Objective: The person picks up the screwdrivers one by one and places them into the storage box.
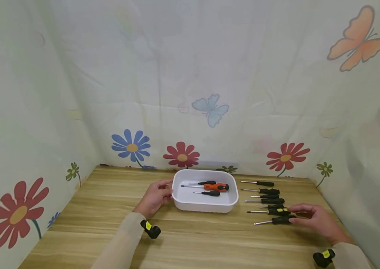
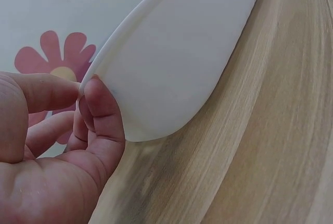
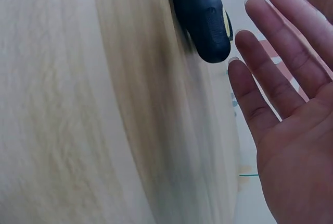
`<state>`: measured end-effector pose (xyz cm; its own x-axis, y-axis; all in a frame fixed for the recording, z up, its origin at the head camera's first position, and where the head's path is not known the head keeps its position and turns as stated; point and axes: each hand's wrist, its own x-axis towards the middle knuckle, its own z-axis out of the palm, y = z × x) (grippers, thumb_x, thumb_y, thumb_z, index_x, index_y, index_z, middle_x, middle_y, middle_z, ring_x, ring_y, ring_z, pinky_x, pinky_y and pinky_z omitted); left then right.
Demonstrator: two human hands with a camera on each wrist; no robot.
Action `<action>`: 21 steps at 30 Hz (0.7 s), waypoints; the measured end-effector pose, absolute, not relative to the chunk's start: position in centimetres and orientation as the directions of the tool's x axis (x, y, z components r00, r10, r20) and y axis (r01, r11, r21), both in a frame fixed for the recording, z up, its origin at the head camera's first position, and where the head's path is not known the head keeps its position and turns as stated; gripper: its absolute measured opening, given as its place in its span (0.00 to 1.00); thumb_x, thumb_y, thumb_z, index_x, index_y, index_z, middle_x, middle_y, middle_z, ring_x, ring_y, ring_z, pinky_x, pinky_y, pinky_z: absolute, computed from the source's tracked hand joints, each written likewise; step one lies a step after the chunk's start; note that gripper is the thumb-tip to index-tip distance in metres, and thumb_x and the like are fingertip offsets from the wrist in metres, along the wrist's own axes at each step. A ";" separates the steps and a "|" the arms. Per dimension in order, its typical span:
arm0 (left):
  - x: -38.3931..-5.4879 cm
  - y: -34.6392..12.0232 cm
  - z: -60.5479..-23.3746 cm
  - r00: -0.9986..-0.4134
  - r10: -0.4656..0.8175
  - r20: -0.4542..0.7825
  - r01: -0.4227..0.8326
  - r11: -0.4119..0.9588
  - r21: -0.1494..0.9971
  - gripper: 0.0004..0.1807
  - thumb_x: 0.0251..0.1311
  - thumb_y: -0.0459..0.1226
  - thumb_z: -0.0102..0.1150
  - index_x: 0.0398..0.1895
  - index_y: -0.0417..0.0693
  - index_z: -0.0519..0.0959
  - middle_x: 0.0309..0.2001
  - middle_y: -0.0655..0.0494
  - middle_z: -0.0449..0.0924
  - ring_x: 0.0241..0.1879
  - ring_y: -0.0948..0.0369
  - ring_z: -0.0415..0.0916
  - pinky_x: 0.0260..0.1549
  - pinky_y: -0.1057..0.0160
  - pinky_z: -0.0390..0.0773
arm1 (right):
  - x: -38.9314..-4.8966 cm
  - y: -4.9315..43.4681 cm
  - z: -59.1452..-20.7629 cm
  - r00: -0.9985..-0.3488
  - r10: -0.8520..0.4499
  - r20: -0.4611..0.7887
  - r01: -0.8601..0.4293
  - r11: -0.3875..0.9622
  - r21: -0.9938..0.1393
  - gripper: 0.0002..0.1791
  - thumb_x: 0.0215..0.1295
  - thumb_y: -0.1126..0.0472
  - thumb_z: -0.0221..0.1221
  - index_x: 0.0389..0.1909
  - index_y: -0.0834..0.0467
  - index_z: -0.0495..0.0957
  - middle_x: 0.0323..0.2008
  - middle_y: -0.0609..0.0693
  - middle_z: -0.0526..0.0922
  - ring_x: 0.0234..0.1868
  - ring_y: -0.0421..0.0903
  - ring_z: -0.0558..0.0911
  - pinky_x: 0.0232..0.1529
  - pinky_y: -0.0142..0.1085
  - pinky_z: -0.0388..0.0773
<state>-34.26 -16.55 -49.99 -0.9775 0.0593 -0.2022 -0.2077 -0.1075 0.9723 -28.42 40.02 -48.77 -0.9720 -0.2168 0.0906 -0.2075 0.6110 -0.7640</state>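
Observation:
With thumb and fingers, my left hand (image 1: pixel 156 197) pinches the left rim of a white plastic box (image 1: pixel 207 207); the left wrist view shows the box's wall (image 2: pixel 177 52) up close beside that hand (image 2: pixel 67 146). Inside lie an orange-and-black screwdriver (image 1: pixel 211 187) and two small black-handled ones. My right hand (image 1: pixel 314 220) is at the handle end of the nearest black screwdriver (image 1: pixel 281 220) in a row to the right. In the right wrist view its fingers (image 3: pixel 270 86) are extended beside a black handle (image 3: pixel 203 18), not wrapped round it.
Several more black-handled screwdrivers (image 1: pixel 264 201) lie roughly parallel between the box and my right hand, tips pointing left. The wood-grain table (image 1: pixel 190 239) ends at a flower-patterned curtain (image 1: pixel 210 149) at the back and both sides.

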 end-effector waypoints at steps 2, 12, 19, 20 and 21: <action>-34.3 -16.5 -50.0 -0.977 0.059 -0.203 -0.208 -0.105 0.972 0.27 0.69 0.26 0.56 0.71 0.46 0.74 0.48 0.43 0.74 0.39 0.55 0.77 0.44 0.61 0.85 | -28.5 40.1 -48.9 -0.975 -0.208 0.084 -0.197 0.612 -0.766 0.21 0.60 0.56 0.73 0.52 0.61 0.86 0.52 0.59 0.87 0.49 0.34 0.85 0.49 0.27 0.82; -34.3 -16.5 -50.0 -0.976 0.059 -0.210 -0.215 -0.091 0.972 0.27 0.69 0.26 0.57 0.71 0.47 0.74 0.50 0.42 0.74 0.39 0.55 0.78 0.45 0.60 0.85 | -28.6 39.9 -49.3 -0.976 -0.214 0.041 -0.168 0.623 -0.764 0.20 0.60 0.56 0.73 0.51 0.61 0.86 0.52 0.59 0.87 0.45 0.32 0.84 0.45 0.27 0.82; -34.3 -16.6 -50.1 -0.976 0.063 -0.208 -0.213 -0.087 0.973 0.27 0.69 0.27 0.57 0.71 0.47 0.74 0.50 0.42 0.74 0.39 0.55 0.78 0.45 0.60 0.85 | -28.8 39.8 -49.5 -0.977 -0.212 0.010 -0.145 0.631 -0.762 0.21 0.59 0.56 0.73 0.51 0.62 0.86 0.53 0.60 0.86 0.45 0.35 0.84 0.44 0.27 0.82; -34.3 -16.6 -50.1 -0.976 0.063 -0.209 -0.214 -0.088 0.973 0.27 0.69 0.26 0.57 0.71 0.47 0.74 0.50 0.42 0.74 0.39 0.55 0.78 0.45 0.61 0.85 | -28.8 39.8 -49.5 -0.978 -0.210 0.004 -0.140 0.637 -0.758 0.21 0.59 0.55 0.73 0.51 0.61 0.86 0.54 0.60 0.86 0.45 0.36 0.84 0.44 0.27 0.82; -34.4 -16.6 -50.1 -0.976 0.062 -0.209 -0.214 -0.089 0.973 0.27 0.69 0.26 0.57 0.71 0.47 0.74 0.50 0.41 0.74 0.39 0.55 0.78 0.44 0.61 0.84 | -28.8 39.7 -49.5 -0.978 -0.210 -0.002 -0.137 0.645 -0.752 0.21 0.59 0.55 0.73 0.51 0.61 0.86 0.54 0.60 0.86 0.45 0.36 0.84 0.44 0.27 0.82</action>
<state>-34.36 -16.56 -50.12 -0.9759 0.0624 -0.2093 -0.2143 -0.0890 0.9727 -28.80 39.74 -49.55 -0.9777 -0.2101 -0.0018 -0.1372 0.6449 -0.7518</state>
